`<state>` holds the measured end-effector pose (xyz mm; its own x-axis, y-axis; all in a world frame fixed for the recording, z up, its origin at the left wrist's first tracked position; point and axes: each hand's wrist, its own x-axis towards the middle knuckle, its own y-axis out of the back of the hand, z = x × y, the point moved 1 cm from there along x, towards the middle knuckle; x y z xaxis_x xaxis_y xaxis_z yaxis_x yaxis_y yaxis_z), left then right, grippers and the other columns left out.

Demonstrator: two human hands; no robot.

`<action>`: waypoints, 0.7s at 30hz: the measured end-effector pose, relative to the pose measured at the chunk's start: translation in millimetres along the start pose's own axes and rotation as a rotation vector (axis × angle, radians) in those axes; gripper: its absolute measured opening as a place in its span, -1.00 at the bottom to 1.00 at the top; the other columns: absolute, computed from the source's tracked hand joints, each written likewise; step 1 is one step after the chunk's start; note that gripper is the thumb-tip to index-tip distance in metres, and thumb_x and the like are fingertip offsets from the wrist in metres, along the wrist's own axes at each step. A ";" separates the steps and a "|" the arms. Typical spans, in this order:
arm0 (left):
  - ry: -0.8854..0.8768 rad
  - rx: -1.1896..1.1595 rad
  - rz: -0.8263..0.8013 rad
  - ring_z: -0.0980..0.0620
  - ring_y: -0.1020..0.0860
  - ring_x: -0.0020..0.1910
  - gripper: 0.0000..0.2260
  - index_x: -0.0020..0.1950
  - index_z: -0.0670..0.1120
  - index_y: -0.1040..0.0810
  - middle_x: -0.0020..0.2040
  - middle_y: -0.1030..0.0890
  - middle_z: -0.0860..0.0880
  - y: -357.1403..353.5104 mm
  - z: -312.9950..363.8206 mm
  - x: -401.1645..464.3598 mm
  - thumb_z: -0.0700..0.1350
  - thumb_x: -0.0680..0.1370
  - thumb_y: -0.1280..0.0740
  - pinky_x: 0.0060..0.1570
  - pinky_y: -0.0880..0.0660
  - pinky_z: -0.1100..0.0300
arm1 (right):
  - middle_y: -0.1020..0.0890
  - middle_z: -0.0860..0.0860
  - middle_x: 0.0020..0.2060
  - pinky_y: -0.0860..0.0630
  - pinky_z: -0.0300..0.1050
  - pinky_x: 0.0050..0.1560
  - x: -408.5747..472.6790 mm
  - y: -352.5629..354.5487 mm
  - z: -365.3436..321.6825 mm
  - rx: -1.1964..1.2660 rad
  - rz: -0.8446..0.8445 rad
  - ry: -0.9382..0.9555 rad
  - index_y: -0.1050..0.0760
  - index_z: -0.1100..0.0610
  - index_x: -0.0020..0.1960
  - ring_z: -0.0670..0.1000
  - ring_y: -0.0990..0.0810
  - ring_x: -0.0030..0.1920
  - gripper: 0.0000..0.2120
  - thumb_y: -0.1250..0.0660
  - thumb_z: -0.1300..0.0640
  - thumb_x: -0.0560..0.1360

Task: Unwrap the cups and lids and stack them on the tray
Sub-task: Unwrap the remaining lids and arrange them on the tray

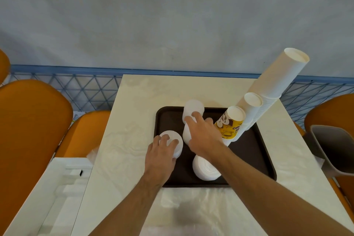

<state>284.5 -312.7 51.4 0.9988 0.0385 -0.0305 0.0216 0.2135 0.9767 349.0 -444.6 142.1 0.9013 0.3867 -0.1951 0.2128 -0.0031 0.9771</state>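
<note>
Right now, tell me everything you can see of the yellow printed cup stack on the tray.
The yellow printed cup stack stands upside down on the dark brown tray, near its far right part. It looks like paper: a yellow wall with brown and white cartoon-like print, and a plain white round base facing up. White rims of nested cups show at its foot. It appears to lean right in this wide view. Taller white cup stacks rise close behind it. The right hand is just beside it; contact is unclear.

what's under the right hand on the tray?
The right hand lies over a white lid stack on the tray; another lid stack shows past its fingertips. The covered stack's top and where the palm touches it are hidden.
</note>
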 end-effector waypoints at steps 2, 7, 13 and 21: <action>0.002 -0.010 0.003 -0.03 -0.25 0.46 -0.54 0.49 0.12 -0.31 0.50 -0.29 0.00 -1.0 -2.6 1.2 0.03 0.60 -0.33 0.41 -0.32 0.10 | -0.19 0.09 0.51 -0.56 0.07 0.17 15.8 -5.1 2.5 -0.076 -0.061 -0.017 -0.16 0.02 0.54 0.29 -0.41 0.30 -0.30 -0.42 0.15 0.51; -0.020 0.005 0.020 -0.04 -0.25 0.46 -0.55 0.50 0.11 -0.30 0.49 -0.30 -0.02 -1.0 -4.7 9.8 -0.01 0.62 -0.30 0.39 -0.32 0.10 | -0.36 0.12 0.42 -0.61 0.09 0.18 33.2 -14.0 12.4 -0.061 -0.182 -0.043 -0.24 0.06 0.53 0.26 -0.51 0.29 -0.33 -0.45 0.21 0.51; -0.016 0.030 0.017 -0.07 -0.27 0.43 -0.55 0.49 0.10 -0.32 0.48 -0.32 -0.04 0.0 -7.9 34.5 -0.04 0.61 -0.30 0.35 -0.34 0.08 | -0.50 0.12 0.32 -0.63 0.02 0.11 31.8 -21.5 15.7 -0.031 -0.180 -0.027 -0.29 0.07 0.49 0.18 -0.58 0.23 -0.38 -0.44 0.22 0.51; -0.013 0.061 0.024 -0.08 -0.30 0.39 -0.55 0.49 0.09 -0.32 0.46 -0.33 -0.05 5.0 -13.8 70.8 -0.11 0.61 -0.28 0.27 -0.36 0.08 | -0.50 0.10 0.36 -0.63 0.03 0.13 21.4 -22.2 14.1 0.016 -0.195 -0.008 -0.28 0.06 0.52 0.15 -0.58 0.26 -0.38 -0.44 0.18 0.52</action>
<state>354.7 -295.5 51.1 0.9995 0.0298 -0.0040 -0.0005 0.1525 0.9883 368.8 -449.3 115.1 0.8452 0.3742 -0.3817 0.3900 0.0567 0.9191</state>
